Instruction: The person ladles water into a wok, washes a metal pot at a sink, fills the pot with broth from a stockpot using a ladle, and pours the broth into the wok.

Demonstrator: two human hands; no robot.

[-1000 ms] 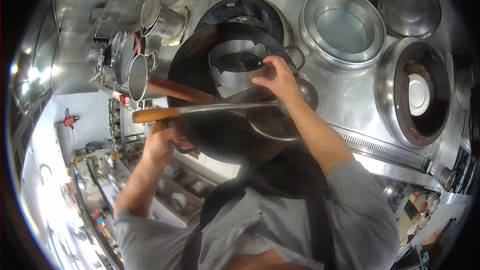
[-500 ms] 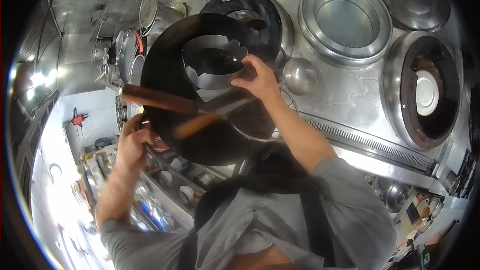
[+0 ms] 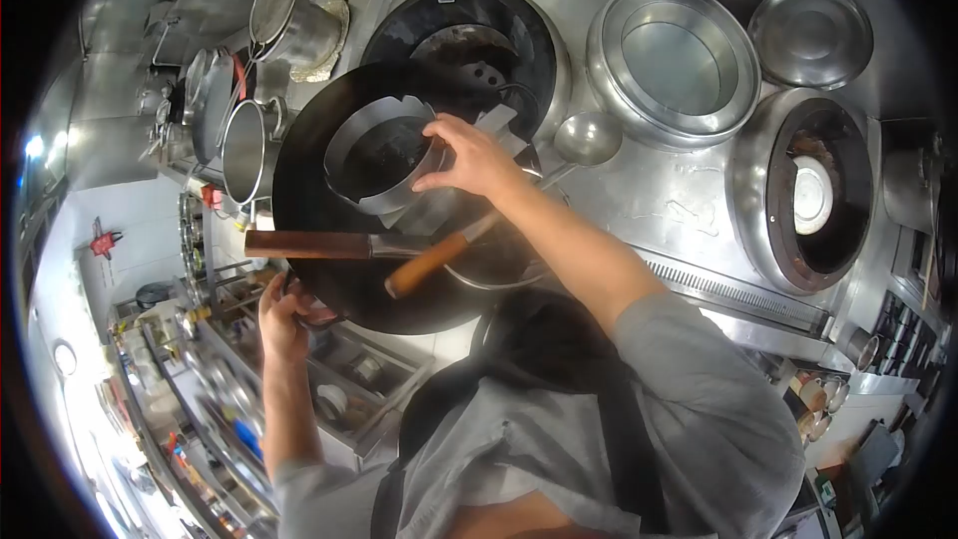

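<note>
My right hand [image 3: 464, 160] pinches the rim of a metal ring [image 3: 394, 198] with notches cut in its edge. This ring is tilted, inside or just above a large black wok [image 3: 301, 190]. Fingers of my left hand [image 3: 284, 317] are wrapped round the wok's near left edge; the exact grip is partly hidden. Across the wok lie a dark brown wooden handle [image 3: 309, 245] and a lighter wooden handle [image 3: 424, 265]. The lighter one appears to belong to a ladle [image 3: 589, 138], whose bowl sticks out past the right rim.
Behind the wok is a black-rimmed burner [image 3: 539, 30]. A pot of water [image 3: 738, 70], a round metal lid [image 3: 810, 35] and a second burner [image 3: 753, 210] stand on the steel counter [image 3: 639, 195]. Strainers [image 3: 274, 5] and a metal pot [image 3: 244, 150] are at the left.
My right hand and the metal ring have moved left and tilted further. The wok has shifted slightly down in view, with my left hand still at its edge. The camera view has turned slightly.
</note>
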